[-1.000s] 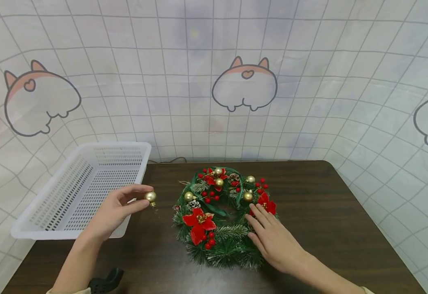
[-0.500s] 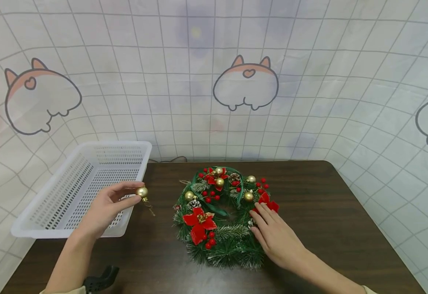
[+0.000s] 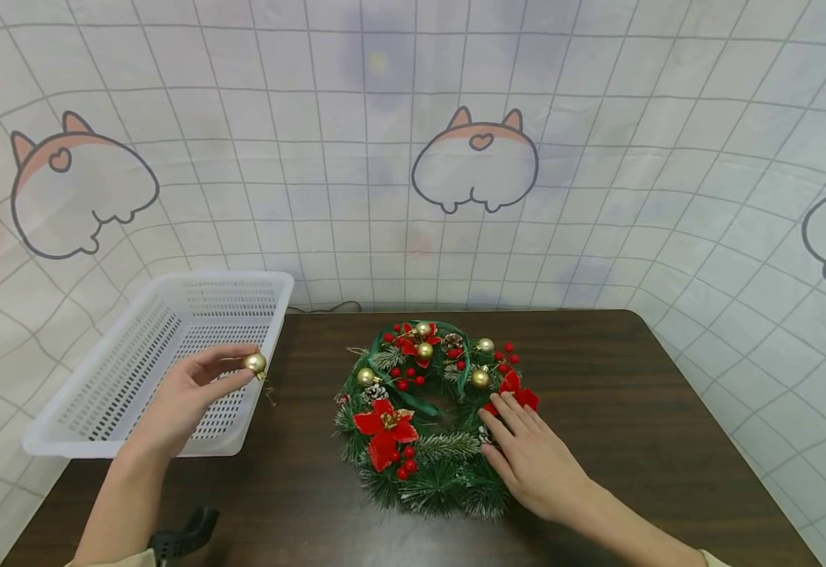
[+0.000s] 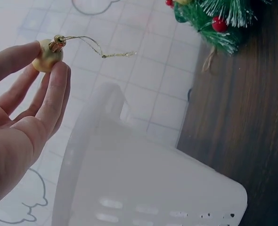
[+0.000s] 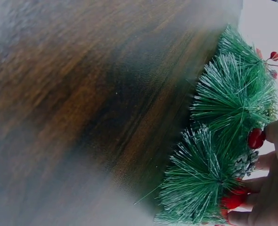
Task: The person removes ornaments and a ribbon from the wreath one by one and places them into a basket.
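My left hand (image 3: 180,395) pinches a small gold bauble ornament (image 3: 255,363) between thumb and fingertips, raised over the right side of the white basket. A thin gold string (image 4: 101,55) trails from the bauble's cap in the left wrist view. On the table lies a green Christmas wreath (image 3: 448,482) with red poinsettias, berries, pinecones and several gold baubles. My right hand (image 3: 536,463) rests on the wreath's right side, fingers extended beside a red poinsettia (image 3: 514,387). In the right wrist view its fingers lie among the berries (image 5: 256,138) and a frosted pinecone (image 5: 245,163), partly cut off by the frame.
The white perforated basket (image 3: 271,315) stands at the left of the dark wooden table (image 3: 625,394). Behind the table hangs a white grid-patterned cloth (image 3: 342,197). A dark cable (image 3: 327,308) runs along the table's back edge. A black wrist strap (image 3: 184,537) is on the left forearm.
My left hand has moved left with the gold bauble, from beside the wreath to over the basket's right rim. The right hand has stayed on the wreath, shifting only slightly.
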Tool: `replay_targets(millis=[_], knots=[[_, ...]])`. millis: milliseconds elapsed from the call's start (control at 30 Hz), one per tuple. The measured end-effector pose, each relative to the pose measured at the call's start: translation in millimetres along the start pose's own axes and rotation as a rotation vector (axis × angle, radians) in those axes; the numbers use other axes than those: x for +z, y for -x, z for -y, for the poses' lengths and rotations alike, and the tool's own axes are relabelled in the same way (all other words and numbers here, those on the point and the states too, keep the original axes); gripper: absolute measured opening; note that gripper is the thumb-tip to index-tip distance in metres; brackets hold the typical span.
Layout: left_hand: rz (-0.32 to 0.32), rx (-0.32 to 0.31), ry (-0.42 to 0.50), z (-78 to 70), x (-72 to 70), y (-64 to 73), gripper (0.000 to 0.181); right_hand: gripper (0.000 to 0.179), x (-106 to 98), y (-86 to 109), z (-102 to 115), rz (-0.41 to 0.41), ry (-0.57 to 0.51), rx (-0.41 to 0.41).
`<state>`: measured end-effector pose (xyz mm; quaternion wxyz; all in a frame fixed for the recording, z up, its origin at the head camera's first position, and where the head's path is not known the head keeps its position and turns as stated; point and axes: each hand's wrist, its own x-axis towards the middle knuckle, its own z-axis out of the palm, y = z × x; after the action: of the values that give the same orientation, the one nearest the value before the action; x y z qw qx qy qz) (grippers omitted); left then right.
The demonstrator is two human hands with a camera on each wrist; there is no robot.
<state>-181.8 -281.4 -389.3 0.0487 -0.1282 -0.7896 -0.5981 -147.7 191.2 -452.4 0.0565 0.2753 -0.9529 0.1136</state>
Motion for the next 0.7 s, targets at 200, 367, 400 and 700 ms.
replay_targets(millis=[200, 367, 400, 700], knots=[[-0.052, 0.018, 0.115, 1.3, -5.9, 0.1, 0.035, 0.058, -1.3, 0.1, -0.8, 0.022, -0.005, -0.002], [-0.084, 0.034, 0.188, 5.5, -11.8, 0.6, 0.032, 0.058, -1.7, 0.4, -2.3, 0.032, -0.006, -0.007], [-0.095, 0.030, 0.194, 6.6, -13.0, 0.9, 0.032, 0.059, -1.5, 0.5, -2.4, 0.032, -0.009, -0.008], [-0.169, -0.083, 0.124, 15.4, -22.4, 3.8, 0.038, 0.058, -1.3, 0.6, -3.2, 0.036, -0.002, -0.010]])
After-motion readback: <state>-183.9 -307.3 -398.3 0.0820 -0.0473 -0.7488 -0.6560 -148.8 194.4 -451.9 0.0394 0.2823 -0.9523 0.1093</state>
